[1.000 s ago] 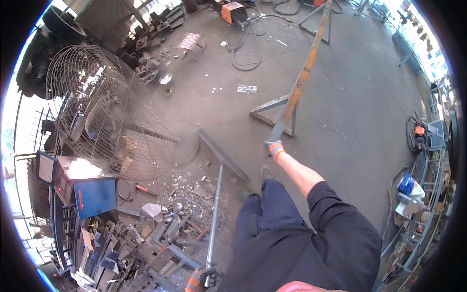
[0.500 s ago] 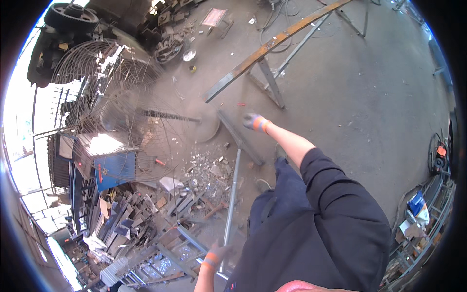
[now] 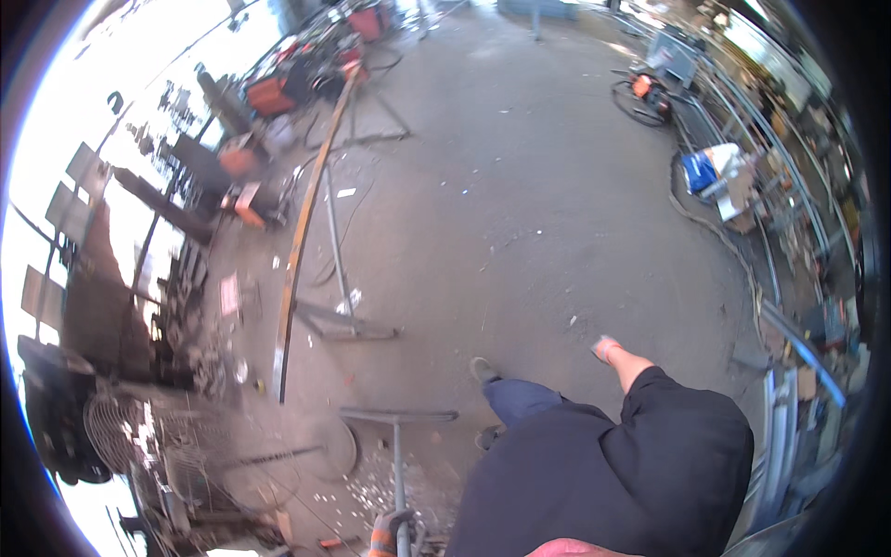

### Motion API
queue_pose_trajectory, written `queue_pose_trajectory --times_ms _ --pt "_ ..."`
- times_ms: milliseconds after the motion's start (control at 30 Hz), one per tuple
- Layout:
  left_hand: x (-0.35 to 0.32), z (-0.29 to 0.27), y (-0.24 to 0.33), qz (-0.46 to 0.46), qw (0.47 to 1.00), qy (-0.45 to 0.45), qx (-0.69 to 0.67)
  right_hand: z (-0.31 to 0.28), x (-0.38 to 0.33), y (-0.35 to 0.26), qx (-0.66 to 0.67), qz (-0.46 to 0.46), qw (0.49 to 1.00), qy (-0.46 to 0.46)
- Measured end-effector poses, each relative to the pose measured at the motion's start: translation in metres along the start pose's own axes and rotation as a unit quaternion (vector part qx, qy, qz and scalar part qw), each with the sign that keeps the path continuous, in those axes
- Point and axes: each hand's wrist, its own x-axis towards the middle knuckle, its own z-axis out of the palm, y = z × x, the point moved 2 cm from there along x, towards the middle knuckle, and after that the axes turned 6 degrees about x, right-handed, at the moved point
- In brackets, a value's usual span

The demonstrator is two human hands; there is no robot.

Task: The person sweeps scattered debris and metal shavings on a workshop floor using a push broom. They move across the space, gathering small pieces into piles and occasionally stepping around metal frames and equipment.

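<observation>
At the lower edge, my left hand [image 3: 386,531], in a grey glove with an orange band, is closed round the upright tube of a T-shaped metal stand [image 3: 397,464]. The stand's flat crossbar [image 3: 399,415] lies crosswise at the far end of the tube, left of my feet. Out to the right, my right hand [image 3: 605,346] hangs over the floor, away from any object. It wears a similar glove; its fingers are too small and smeared to read.
A long rusty steel beam [image 3: 306,218] rests on trestles [image 3: 348,323] to the left. Near it stands a large wire fan [image 3: 176,436] on a round base [image 3: 336,447]. Scraps litter the floor beside the stand. Metal racks [image 3: 789,176] and an orange-black machine [image 3: 650,97] line the right.
The view has swung right, so the beam and fan now sit farther left. My right hand has moved away from the beam's end. My left hand stays at the stand's tube.
</observation>
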Motion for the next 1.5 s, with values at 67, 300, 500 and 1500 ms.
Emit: queue_pose_trajectory --times_ms 67,300,500,1500 --pt "-0.025 0.012 0.023 -0.030 0.999 -0.012 -0.023 0.071 -0.037 0.010 0.026 0.014 0.999 -0.027" --pt "-0.035 0.165 0.136 -0.041 0.992 -0.105 0.054 0.163 -0.047 -0.036 0.333 0.091 0.937 -0.046" --pt "0.015 0.385 0.266 0.091 0.947 -0.204 0.230 0.124 -0.022 0.069 0.562 0.155 0.808 0.083" --pt "0.209 1.007 0.945 0.312 0.147 -0.355 0.869 -0.352 0.192 0.618 0.896 0.055 -0.306 0.318"
